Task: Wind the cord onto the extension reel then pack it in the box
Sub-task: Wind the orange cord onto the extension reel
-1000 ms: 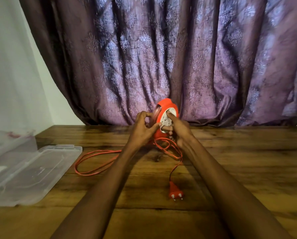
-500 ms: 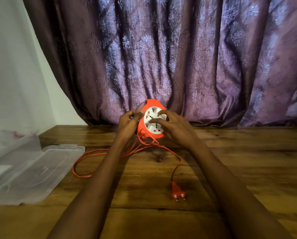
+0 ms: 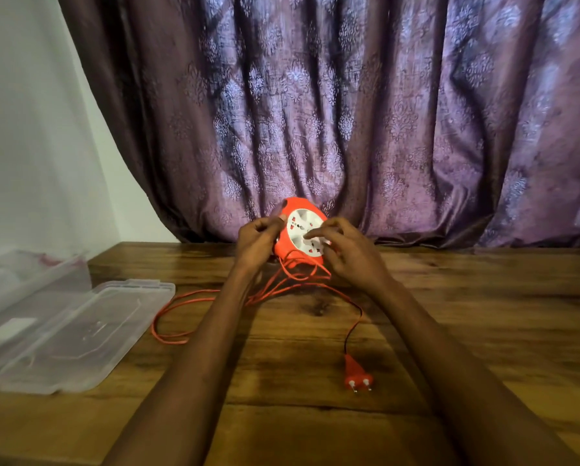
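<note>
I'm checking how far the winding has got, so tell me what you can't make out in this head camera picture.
- How much cord is already wound on the reel: its groove faces away, behind the socket face.
- Left hand grip on the reel's side: its fingertips are hidden behind the rim.
- The box contents: cut off by the left edge, and the plastic is cloudy.
- Socket markings under the right hand: blurred, too small.

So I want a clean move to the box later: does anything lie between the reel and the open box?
Only the reel's own loose cord loops across the table towards the box; nothing else visible.
</note>
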The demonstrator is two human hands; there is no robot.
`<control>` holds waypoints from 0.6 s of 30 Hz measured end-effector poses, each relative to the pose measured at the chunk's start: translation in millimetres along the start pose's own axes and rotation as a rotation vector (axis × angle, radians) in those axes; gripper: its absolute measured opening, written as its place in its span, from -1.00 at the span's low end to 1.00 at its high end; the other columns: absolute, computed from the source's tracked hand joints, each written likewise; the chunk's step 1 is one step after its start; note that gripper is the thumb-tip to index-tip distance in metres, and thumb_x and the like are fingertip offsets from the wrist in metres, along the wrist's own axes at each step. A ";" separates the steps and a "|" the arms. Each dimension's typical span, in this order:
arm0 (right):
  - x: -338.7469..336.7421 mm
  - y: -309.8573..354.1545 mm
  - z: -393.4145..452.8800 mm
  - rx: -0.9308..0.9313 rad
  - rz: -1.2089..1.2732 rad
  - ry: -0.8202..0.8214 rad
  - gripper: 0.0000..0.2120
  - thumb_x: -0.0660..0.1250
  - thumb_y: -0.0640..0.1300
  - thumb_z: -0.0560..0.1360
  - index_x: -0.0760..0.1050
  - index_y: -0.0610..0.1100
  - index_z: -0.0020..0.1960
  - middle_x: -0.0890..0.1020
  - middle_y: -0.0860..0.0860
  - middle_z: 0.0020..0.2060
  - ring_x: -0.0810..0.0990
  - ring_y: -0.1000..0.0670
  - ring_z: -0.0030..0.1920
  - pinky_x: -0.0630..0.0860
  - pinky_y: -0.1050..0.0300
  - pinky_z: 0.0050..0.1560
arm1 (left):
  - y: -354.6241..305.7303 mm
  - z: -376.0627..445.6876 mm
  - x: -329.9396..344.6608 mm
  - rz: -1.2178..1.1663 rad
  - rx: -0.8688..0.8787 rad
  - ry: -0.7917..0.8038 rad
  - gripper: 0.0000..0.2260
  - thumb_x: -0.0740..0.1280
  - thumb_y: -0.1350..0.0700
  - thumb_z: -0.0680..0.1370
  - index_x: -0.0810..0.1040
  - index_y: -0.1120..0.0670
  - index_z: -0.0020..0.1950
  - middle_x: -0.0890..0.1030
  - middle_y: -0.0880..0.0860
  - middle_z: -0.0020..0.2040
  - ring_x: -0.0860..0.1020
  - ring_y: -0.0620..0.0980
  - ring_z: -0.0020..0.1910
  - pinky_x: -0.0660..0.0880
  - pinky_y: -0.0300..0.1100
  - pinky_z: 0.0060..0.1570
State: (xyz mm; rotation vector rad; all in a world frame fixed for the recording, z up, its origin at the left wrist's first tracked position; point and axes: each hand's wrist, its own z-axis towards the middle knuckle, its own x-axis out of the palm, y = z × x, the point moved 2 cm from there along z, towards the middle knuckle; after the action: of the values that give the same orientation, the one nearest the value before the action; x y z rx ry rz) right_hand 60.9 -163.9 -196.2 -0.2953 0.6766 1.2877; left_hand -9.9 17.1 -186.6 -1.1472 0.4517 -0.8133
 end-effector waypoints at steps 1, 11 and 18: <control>0.0 3.1 2.1 0.081 0.150 -0.022 -0.77 0.29 -0.13 0.59 0.60 0.04 0.19 0.62 0.02 0.05 0.62 0.03 -0.01 0.56 -0.03 -0.03 | 2.5 1.5 -1.7 -0.011 -0.010 -0.037 -0.78 0.42 0.04 0.54 0.52 0.09 -0.25 0.40 0.02 -0.44 0.32 -0.13 -0.55 0.33 -0.29 -0.55; -4.3 33.1 15.9 0.005 -0.011 0.105 -0.71 0.33 0.21 0.53 0.60 0.18 0.21 0.68 0.12 0.05 0.64 0.11 0.02 0.56 0.09 0.00 | 15.5 10.6 -10.9 -0.096 -0.011 -0.181 -0.74 0.44 0.11 0.52 0.53 0.12 -0.35 0.50 0.06 -0.47 0.43 0.03 -0.45 0.40 -0.04 -0.37; -6.3 5.8 13.2 0.385 0.043 0.046 -0.80 0.30 -0.03 0.59 0.68 -0.07 0.03 0.74 -0.10 -0.16 0.70 -0.15 -0.06 0.58 -0.02 -0.08 | 16.3 9.9 -9.3 -0.135 0.017 -0.260 -0.77 0.43 0.13 0.53 0.54 0.29 0.03 0.51 0.06 -0.41 0.41 -0.08 -0.50 0.37 -0.16 -0.39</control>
State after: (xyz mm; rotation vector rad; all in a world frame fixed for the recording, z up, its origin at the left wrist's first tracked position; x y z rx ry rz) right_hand 58.6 -159.8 -181.2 0.0046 0.9563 1.1648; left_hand -3.6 33.3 -198.9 -1.2578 0.1528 -0.7689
